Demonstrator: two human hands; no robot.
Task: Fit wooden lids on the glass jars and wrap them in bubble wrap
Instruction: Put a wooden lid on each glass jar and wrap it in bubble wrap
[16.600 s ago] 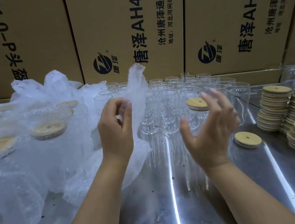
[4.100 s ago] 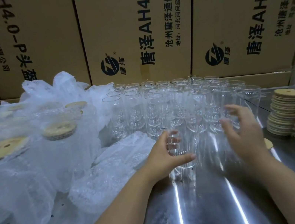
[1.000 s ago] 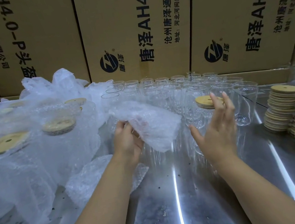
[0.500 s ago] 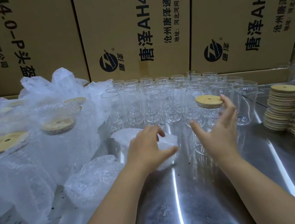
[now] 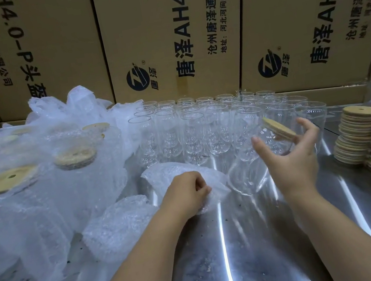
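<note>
The lidded jar lies tilted in your right grip. Your thumb and fingers curl round its glass body just above the desk, and the wooden lid points up and away. I judge it light, slippery and fragile, so hold the body and not the lid, which may come loose. Your left grip pinches one soft bubble wrap sheet, just beside the jar's base. I count one jar in hand, three lid stacks at the right, and perhaps two dozen open jars behind.
</note>
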